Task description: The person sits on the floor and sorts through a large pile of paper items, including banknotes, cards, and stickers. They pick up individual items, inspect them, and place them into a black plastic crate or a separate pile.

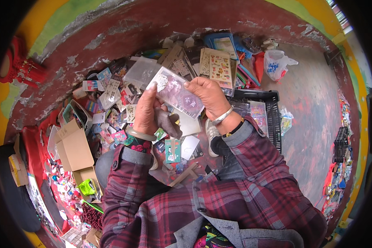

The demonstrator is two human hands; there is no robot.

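Note:
Between my two hands is a flat clear plastic case (175,97) with purple printing and dark lettering, tilted over the pile. A clear flap or lid (141,73) extends from its far left side. A small white lumpy patch (163,83) shows at its upper left end. My left hand (145,110) is closed on the left edge, thumb on top. A dark brown soft-looking piece (168,125) hangs beside that hand's fingers; whether they grip it too, I cannot tell. My right hand (212,98) pinches the upper right edge between thumb and fingers.
Cards and packets (110,94) lie heaped below. A black plastic crate (272,113) stands right of my right wrist. At the left are an open cardboard box (72,144) and baskets (75,113). A white plastic bag (277,65) rests near the wall.

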